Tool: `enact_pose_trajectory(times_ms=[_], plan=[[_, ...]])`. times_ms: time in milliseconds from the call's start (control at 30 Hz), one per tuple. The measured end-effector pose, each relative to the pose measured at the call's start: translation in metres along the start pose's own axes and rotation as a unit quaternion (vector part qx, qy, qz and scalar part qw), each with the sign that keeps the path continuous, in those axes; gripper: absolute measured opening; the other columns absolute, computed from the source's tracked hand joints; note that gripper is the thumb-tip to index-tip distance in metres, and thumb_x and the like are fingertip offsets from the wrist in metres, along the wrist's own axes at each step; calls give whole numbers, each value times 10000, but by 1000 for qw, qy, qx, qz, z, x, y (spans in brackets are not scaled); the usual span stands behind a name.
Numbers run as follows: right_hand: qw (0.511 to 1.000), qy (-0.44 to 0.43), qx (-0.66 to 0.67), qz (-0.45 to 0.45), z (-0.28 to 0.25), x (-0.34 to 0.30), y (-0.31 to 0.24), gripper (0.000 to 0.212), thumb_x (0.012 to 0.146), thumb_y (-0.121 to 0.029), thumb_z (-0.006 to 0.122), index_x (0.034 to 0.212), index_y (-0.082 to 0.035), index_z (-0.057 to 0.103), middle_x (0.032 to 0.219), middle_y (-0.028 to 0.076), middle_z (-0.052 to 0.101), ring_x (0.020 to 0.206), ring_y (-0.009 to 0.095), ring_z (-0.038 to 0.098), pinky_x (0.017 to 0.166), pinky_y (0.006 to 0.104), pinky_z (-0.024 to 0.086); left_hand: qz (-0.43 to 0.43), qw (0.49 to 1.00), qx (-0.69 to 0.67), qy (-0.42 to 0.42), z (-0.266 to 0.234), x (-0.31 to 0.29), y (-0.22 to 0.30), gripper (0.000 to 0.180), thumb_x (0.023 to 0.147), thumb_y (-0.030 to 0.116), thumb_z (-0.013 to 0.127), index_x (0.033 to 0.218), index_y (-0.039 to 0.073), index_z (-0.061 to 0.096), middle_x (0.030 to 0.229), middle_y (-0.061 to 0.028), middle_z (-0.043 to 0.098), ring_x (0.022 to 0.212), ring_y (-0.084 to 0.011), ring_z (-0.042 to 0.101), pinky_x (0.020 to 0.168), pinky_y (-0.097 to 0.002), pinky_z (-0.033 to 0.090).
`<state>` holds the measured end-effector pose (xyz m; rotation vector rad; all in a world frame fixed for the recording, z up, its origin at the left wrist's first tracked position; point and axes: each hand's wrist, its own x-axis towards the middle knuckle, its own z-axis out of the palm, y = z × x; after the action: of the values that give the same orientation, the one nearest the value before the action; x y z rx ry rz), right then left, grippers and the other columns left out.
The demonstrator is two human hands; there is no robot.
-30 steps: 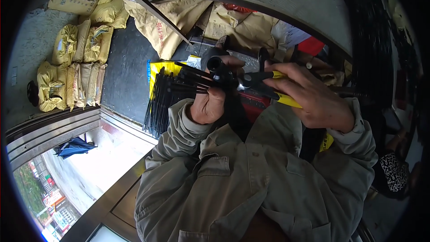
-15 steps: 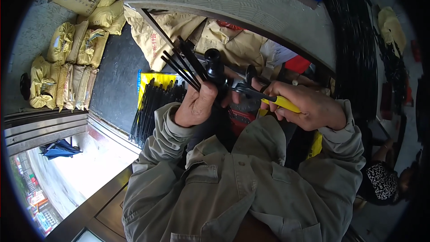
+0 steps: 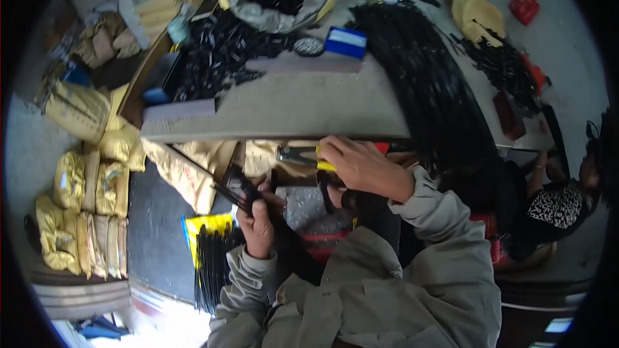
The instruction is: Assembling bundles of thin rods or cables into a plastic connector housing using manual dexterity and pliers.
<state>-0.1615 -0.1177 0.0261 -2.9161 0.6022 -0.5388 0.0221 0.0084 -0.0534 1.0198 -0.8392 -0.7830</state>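
A grey workbench (image 3: 290,106) spans the upper field, bearing a long sheaf of black rods (image 3: 432,84) on its right and a heap of small black parts (image 3: 219,58) on its left; below its near edge lie yellow sacks (image 3: 84,200). The left hand (image 3: 258,225) is closed around a small bundle of thin black rods (image 3: 231,194), whose long axis runs up and to the left from the fist. The right hand (image 3: 361,166), to the upper right and near it, grips yellow-handled pliers (image 3: 300,156) whose metal head points left, apart from the bundle.
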Motion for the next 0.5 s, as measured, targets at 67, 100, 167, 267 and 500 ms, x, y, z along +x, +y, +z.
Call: enact_pose_trajectory(times_ms=[67,100,167,267,500], plan=[[996,8,-54,76,8,0,34,327,741,-208,616,942,-39,422,918,113,470,871,266,518,697,379,418,12,1000,15,22,-11,-5,-20,325,873,265,514,1025,-20,483,666,-66,576,591,-120,522,589,-247,441],[986,0,-82,145,12,0,50,337,736,-250,619,936,-43,444,931,111,470,886,261,514,716,374,421,21,1000,10,9,-2,-5,-15,325,873,265,514,1025,-20,483,666,-66,576,591,-120,522,589,-247,441],[981,25,-109,158,23,-1,80,324,735,-256,619,922,-44,461,933,112,471,887,263,512,723,372,421,78,996,45,3,15,-8,-6,204,840,185,540,915,1,493,655,-76,570,596,-136,522,606,-261,446],[974,53,-144,168,22,1,98,301,732,-267,619,894,-47,495,937,113,472,889,269,508,735,367,422,84,996,3,34,15,1,19,174,862,177,518,922,16,496,633,-50,526,555,-121,483,543,-245,412],[887,-187,408,-111,80,-56,-49,480,852,-399,498,1159,-31,500,1252,138,451,1160,268,444,906,414,391,75,898,-423,94,-54,44,51,253,884,317,526,816,78,484,618,2,467,508,-83,419,497,-251,405]])
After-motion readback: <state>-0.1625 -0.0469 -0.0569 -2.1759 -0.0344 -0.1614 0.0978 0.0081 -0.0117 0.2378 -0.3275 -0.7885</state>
